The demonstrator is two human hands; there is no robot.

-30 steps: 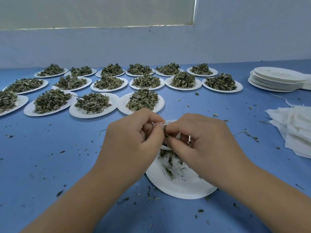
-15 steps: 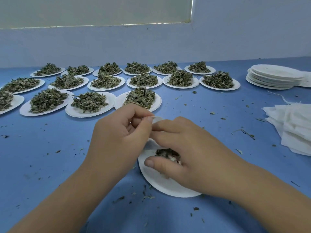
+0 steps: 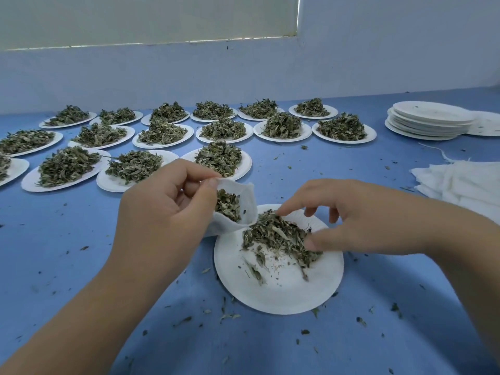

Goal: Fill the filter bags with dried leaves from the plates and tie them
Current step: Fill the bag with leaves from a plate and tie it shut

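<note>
Our left hand [image 3: 162, 209] pinches the near rim of the filter bag [image 3: 249, 204] between thumb and curled fingers, holding it just above the far-left edge of the nearest plate [image 3: 270, 290]. A moment ago both hands were bunched together at the bag's mouth. Now our right hand [image 3: 359, 212] has dropped away to the right, and the mouth stands open towards it, with some leaves already inside.

That hand now curls over the dried leaves [image 3: 276, 235] left on the plate. The thumb presses the near side of the heap and the fingertips hook round its far side, so it is gathering a pinch that is not yet lifted.

We read this as the filling step going on. A fair heap remains on the plate, so the bag is not ready for tying.

Far left, many loaded plates [image 3: 219, 158] wait. To the right lie spare bags [image 3: 460, 182] and a stack of emptied plates [image 3: 430, 123]. Crumbs dot the blue table [image 3: 81, 239].
</note>
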